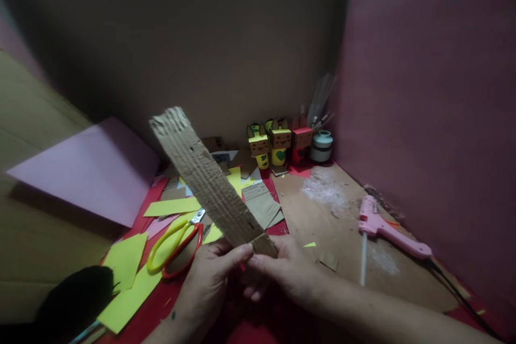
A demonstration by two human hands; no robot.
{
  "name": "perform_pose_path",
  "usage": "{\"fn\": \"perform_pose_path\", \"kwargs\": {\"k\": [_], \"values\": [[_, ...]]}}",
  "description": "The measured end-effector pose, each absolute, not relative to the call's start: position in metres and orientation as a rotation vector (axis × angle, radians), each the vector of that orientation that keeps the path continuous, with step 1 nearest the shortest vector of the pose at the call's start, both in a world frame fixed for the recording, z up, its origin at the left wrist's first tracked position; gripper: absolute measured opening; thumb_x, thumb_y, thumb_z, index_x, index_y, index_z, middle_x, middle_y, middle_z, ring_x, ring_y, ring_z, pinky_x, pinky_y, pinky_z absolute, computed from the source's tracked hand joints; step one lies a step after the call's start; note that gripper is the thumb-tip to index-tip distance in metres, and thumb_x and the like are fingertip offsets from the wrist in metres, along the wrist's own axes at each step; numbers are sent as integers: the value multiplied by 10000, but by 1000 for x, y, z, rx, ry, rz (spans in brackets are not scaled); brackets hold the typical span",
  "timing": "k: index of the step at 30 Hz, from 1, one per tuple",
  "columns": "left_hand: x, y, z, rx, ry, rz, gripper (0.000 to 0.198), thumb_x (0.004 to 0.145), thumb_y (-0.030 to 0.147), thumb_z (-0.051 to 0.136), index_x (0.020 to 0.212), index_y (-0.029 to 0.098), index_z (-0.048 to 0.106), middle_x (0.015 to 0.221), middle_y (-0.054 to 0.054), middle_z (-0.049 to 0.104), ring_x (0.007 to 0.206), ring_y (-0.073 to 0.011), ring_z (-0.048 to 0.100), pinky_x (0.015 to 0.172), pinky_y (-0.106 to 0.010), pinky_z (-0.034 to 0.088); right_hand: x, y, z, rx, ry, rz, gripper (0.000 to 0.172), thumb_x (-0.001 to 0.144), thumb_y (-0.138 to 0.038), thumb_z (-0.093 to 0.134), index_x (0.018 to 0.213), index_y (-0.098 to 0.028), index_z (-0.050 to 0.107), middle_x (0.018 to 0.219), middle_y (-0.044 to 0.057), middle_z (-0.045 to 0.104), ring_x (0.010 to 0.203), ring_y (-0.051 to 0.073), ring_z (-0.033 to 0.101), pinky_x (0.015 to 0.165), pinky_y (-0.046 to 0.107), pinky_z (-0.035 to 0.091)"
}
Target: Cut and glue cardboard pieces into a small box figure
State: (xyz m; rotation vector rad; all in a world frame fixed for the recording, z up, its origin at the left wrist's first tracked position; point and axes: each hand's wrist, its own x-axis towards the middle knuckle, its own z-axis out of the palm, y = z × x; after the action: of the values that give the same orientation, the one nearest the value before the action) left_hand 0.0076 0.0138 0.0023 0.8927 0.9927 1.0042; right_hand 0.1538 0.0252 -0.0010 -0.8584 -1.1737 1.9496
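A long strip of corrugated cardboard (209, 183) slants up and to the left, held at its lower end in both hands. My left hand (213, 271) grips it from the left, thumb on top. My right hand (278, 269) pinches the same end from the right, its thumb almost meeting the left one. Where the thumbs press, a short end section looks creased or folded. The fingers beneath the strip are mostly hidden. Just left of my left hand lie scissors (175, 247) with one yellow and one red handle, on paper scraps.
A pink glue gun (391, 228) with a glue stick and cord lies at right. Several box-headed paper figures (280, 142) stand at the back beside a grey-blue jar (321, 146). Yellow paper pieces (127, 263) and cardboard scraps (261, 204) cover the left and middle. A pink sheet (92, 172) leans at left.
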Motion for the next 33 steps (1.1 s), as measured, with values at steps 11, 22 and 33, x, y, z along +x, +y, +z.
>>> {"fn": "perform_pose_path", "kwargs": {"k": [11, 22, 33], "values": [[-6, 154, 87, 1416, 1418, 1383, 286, 685, 263, 817, 563, 144, 588, 520, 43, 513, 467, -78, 427, 456, -222, 334, 184, 34, -2, -939, -1859, 934, 152, 854, -181, 554, 879, -144, 699, 843, 96, 716, 801, 197, 652, 755, 344, 503], [24, 237, 76, 1603, 1468, 1175, 301, 933, 334, 627, 1171, 149, 624, 1181, -83, 648, 991, -233, 656, 828, -422, 570, 185, 32, -31, -819, -2219, 534, 141, 783, -72, 545, 817, -131, 669, 721, 66, 668, 659, 154, 545, 589, 257, 402], [34, 252, 67, 1569, 1293, 1465, 301, 468, 228, 849, 747, 140, 781, 694, -23, 752, 710, -214, 670, 621, -273, 515, 185, 36, -24, -776, -2346, 375, 121, 763, -90, 521, 705, -163, 599, 649, 41, 647, 581, 154, 486, 536, 295, 354]]}}
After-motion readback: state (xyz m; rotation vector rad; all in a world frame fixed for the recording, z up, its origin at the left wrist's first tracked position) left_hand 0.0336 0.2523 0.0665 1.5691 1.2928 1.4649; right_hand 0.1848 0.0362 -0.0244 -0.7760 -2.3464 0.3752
